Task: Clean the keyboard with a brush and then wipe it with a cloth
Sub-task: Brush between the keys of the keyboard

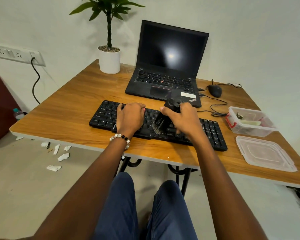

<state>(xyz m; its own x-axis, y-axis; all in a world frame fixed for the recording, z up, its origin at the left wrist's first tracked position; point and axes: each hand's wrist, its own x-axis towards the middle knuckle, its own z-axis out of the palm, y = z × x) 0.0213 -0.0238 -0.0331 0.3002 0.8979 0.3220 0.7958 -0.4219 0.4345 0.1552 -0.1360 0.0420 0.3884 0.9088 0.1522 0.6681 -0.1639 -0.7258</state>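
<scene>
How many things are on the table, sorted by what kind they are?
Keyboard: 1
Brush: 1
Laptop: 1
Mouse: 1
Potted plant: 1
Plastic box: 1
Box lid: 1
Total: 7

Bare wood shows on the bench [62, 108] left of the black keyboard [213, 134] and along its near edge. Behind the keyboard, the open black laptop [164, 70] stands close, leaving only a narrow strip between them. At right, the clear plastic container [249, 122], its flat clear lid [265, 153] and the black mouse [215, 90] with its loose cable [216, 104] crowd the way. The white potted plant [109, 59] fills the far left corner.
</scene>
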